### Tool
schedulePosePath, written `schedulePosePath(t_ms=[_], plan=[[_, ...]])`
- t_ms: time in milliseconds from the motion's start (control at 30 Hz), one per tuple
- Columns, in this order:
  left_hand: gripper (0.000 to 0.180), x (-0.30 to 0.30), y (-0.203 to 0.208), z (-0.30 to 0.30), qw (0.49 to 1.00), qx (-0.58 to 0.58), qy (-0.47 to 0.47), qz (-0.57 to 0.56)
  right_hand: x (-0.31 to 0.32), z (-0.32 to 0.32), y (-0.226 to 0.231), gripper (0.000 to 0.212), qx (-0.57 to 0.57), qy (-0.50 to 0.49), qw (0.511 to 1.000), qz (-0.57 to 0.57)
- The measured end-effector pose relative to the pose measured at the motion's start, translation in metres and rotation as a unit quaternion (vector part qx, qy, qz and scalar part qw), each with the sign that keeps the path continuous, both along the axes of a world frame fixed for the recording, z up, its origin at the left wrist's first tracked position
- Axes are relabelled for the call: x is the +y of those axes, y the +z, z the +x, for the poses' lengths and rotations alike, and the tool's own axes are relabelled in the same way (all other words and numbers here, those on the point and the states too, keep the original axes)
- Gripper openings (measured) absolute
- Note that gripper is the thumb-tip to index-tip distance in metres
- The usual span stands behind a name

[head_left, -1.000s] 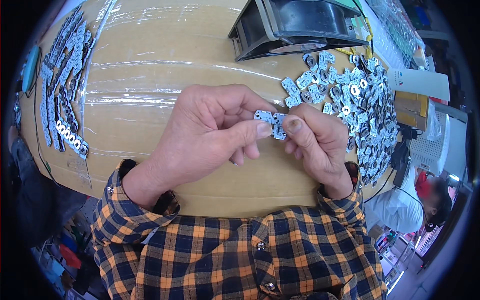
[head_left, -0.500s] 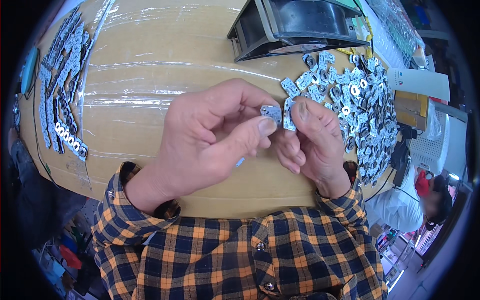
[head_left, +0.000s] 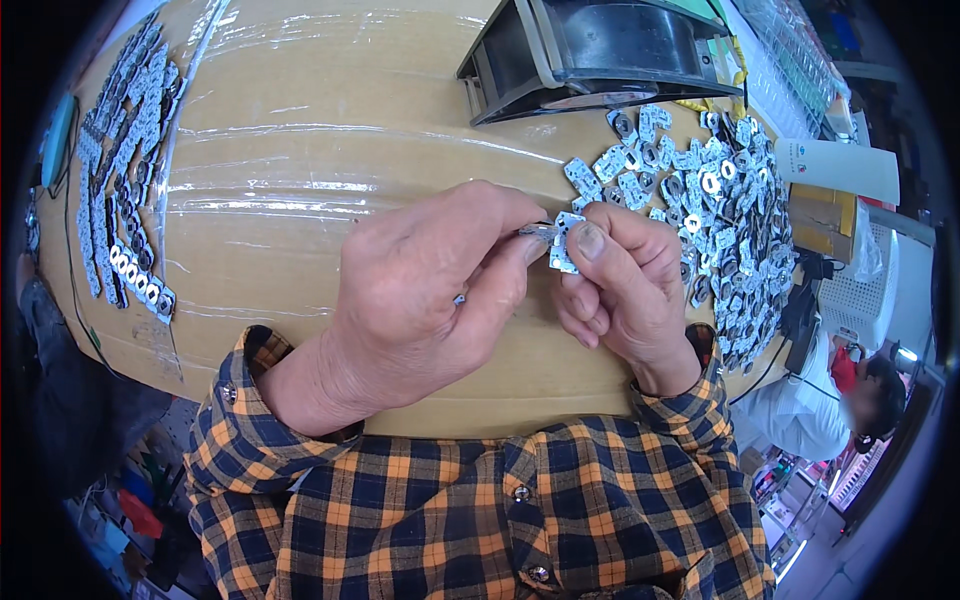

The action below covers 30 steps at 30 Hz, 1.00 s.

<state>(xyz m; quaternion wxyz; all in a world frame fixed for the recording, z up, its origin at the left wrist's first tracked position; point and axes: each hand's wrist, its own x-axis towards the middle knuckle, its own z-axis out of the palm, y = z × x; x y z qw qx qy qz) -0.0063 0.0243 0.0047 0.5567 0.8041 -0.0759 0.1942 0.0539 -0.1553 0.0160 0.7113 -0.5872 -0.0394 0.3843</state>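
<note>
Pinched between thumb and forefinger, a small circuit board (head_left: 537,231) is in my left hand (head_left: 420,290), turned nearly edge-on. My right hand (head_left: 635,285) grips a second small circuit board (head_left: 564,246), pale with dark dots, its face toward me. The two boards meet or almost meet above the tabletop; whether they touch I cannot tell. A tiny bluish bit (head_left: 460,299) shows at the heel of my left thumb, its kind unclear. To the right of my right hand lies a wide heap of similar small boards (head_left: 735,230), some with round black or white parts.
Joined rows of such boards (head_left: 130,170) lie along the left of the brown tabletop (head_left: 280,240). A black fan (head_left: 610,50) stands at the back right. Past the heap are a white basket (head_left: 865,290) and a cardboard box (head_left: 825,215). Another person (head_left: 800,400) is at the right.
My left hand has rolled over, turning its board from face-on to edge-on. The board in my right hand has turned to show more of its face.
</note>
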Motion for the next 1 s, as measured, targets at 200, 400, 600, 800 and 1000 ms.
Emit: schedulePosePath(t_ms=[200, 400, 600, 800, 1000], plan=[[0.016, -0.001, 0.000, -0.001, 1.000, 0.011, 0.020, 0.021, 0.004, 0.003, 0.001, 0.032, 0.016, 0.006, 1.000, 0.002], [0.009, -0.003, -0.003, -0.004, 0.995, 0.076, 0.044, -0.040, 0.013, 0.007, 0.003, 0.031, 0.034, -0.005, 0.999, -0.020], [0.010, -0.002, -0.004, -0.001, 0.994, 0.072, 0.033, -0.071, 0.014, 0.006, 0.003, 0.030, 0.045, -0.024, 0.999, -0.006], [0.013, -0.002, -0.006, 0.001, 0.999, -0.006, 0.039, 0.018, 0.011, 0.008, 0.003, 0.029, -0.014, 0.026, 0.999, -0.027], [0.011, -0.003, -0.003, 0.000, 0.998, 0.004, 0.069, 0.013, 0.011, 0.012, 0.003, 0.031, 0.032, 0.015, 0.999, -0.005]])
